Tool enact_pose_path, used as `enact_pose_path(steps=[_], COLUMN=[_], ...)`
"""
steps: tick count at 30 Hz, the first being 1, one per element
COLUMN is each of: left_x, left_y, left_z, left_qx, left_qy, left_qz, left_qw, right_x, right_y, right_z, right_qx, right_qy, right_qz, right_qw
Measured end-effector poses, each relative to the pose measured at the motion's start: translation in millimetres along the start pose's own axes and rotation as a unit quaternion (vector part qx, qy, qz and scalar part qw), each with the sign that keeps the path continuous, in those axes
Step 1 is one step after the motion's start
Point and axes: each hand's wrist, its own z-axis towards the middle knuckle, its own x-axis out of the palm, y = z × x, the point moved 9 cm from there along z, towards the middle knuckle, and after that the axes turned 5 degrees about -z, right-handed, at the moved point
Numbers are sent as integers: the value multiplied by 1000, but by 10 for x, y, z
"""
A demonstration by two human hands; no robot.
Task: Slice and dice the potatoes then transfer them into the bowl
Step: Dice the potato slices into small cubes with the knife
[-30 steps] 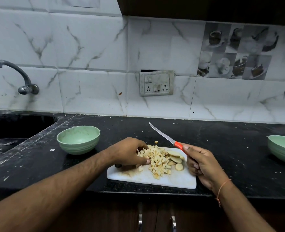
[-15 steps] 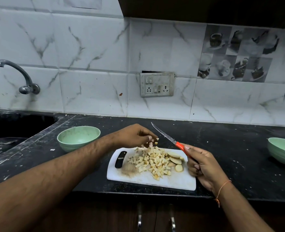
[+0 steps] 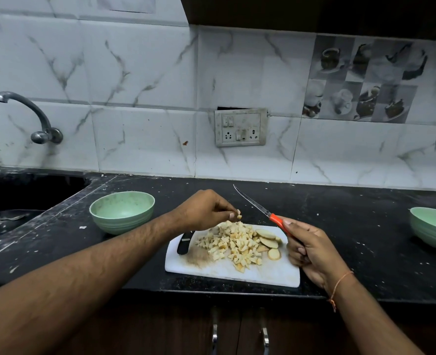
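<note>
A heap of diced potato [image 3: 233, 243] lies on the white cutting board [image 3: 268, 274], with a few round potato slices [image 3: 269, 243] at its right side. My left hand [image 3: 204, 210] hovers just above the heap's far edge and pinches a few potato cubes [image 3: 238, 214] between thumb and fingertips. My right hand [image 3: 310, 248] rests at the board's right edge and grips the orange-handled knife [image 3: 255, 206], whose blade points up and away to the left. An empty green bowl [image 3: 122, 210] stands left of the board.
A second green bowl [image 3: 433, 228] sits at the counter's right edge. The dark sink [image 3: 20, 198] with its tap [image 3: 30, 114] lies at far left. The black counter [image 3: 352, 226] is speckled with crumbs. A switch socket [image 3: 240, 127] is on the tiled wall.
My left hand lifted off the diced heap, moved to its far edge and now pinches a few cubes above it. The board's handle slot is uncovered. My right hand and the knife stayed put.
</note>
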Motion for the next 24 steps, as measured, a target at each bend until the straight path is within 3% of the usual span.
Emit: enact_pose_path(steps=[6,10,16,24], left_x=[-115,-120,-79,-207], left_y=[9,29,164,567], left_z=[-39,-89,-119,-329], left_qx=[1,44,36,-91], left_qy=[1,64,126,191], left_qz=[-14,70,182,304], left_qw=[1000,995,975,929], right_x=[-16,-4,0,1], right_y=[-6,0,18,8], right_z=[8,4,-13,-9], right_qx=[2,0,-3,-3], right_qy=[-6,-3,-2,-2], right_qz=[0,6,4,1], right_qw=[1000,1000,1000,1000])
